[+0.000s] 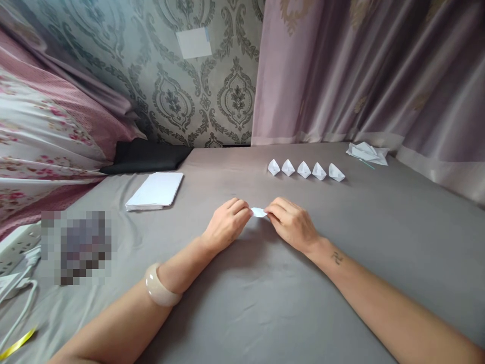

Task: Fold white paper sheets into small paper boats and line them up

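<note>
Between my two hands a small folded piece of white paper (259, 212) is held just above the grey sheet. My left hand (229, 222) pinches its left end, the fingertips closed together. At the opposite end, my right hand (291, 222) grips the paper between thumb and fingers. Beyond my hands, several folded paper boats (303, 170) stand in a row on the sheet. A stack of white paper (156, 191) lies to the left, farther off than my left hand.
Crumpled white paper (367, 152) lies at the back right. On the left are a black cloth (147, 154), a white power strip (18, 245) with cables, a yellow strip (18, 344) and a blurred-out object (81, 245). Curtains (322, 76) and a patterned wall (204, 91) border the grey sheet (242, 313).
</note>
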Available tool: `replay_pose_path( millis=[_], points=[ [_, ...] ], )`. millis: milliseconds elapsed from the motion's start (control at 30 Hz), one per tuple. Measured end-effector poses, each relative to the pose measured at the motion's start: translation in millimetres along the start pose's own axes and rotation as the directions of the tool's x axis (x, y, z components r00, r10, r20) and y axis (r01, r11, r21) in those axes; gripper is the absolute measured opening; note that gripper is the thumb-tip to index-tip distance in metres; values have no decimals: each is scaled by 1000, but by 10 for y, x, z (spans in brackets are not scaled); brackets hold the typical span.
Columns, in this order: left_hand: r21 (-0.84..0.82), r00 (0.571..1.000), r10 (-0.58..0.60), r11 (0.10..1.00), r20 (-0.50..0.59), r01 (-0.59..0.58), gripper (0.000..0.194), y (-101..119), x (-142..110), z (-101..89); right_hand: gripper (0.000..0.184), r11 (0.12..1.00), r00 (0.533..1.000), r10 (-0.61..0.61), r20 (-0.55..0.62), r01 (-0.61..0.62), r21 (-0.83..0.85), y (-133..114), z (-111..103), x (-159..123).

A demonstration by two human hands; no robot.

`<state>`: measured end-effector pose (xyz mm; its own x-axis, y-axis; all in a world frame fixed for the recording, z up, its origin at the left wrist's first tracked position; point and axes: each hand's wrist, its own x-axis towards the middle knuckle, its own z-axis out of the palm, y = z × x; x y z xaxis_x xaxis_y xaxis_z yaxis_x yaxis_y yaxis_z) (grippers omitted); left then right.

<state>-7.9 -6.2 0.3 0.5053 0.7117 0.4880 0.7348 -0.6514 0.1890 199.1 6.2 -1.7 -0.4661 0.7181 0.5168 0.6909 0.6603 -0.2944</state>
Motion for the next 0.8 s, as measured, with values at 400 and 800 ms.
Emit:
replay_pose_path(
  millis=[400,800],
  points=[
    [221,952,32,970,306,-103,31,95,-43,8,25,970,973,-71,218,118,-212,-49,24,-116],
    [-153,898,-402,891,177,428,23,129,-124,74,22,906,930,287,229,-341,252,27,30,-58]
  ],
)
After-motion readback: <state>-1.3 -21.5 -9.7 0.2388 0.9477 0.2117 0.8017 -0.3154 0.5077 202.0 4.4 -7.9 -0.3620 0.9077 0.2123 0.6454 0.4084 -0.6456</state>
